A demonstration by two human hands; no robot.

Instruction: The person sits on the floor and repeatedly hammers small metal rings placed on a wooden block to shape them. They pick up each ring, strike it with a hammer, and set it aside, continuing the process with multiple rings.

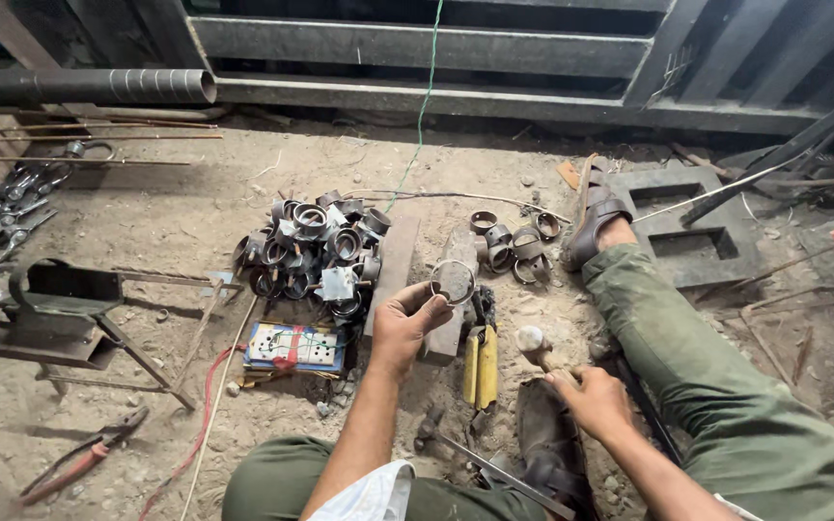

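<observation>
**Ring in one hand, hammer in the other**

The left hand (403, 323) pinches a thin metal ring (454, 281) between thumb and fingertips, holding it upright near the middle of the frame, just above a flat metal block (453, 289) that lies on the sandy ground (176, 222). The right hand (591, 400), lower and to the right, is closed around the wooden handle of a hammer (531, 340), whose rounded head points up and to the left, close to the ring but apart from it.

Between the two hands lies a yellow-handled tool (480, 367) on the dirt. Left of the block sits a heap of short metal rings and collars (313, 253), and a smaller cluster of similar rings (514, 243) lies above and right of the block. Below the heap is a white socket box (295, 347) with red wire (207, 405) trailing toward the lower left. Red-handled pliers (84, 458) lie in the lower left corner.

The person sits on the ground in green trousers, the right leg stretched toward the upper right, its foot in a brown sandal (593, 217). A dark pipe (84, 86) crosses the upper left, and a green string (424, 106) runs down from the top centre.
</observation>
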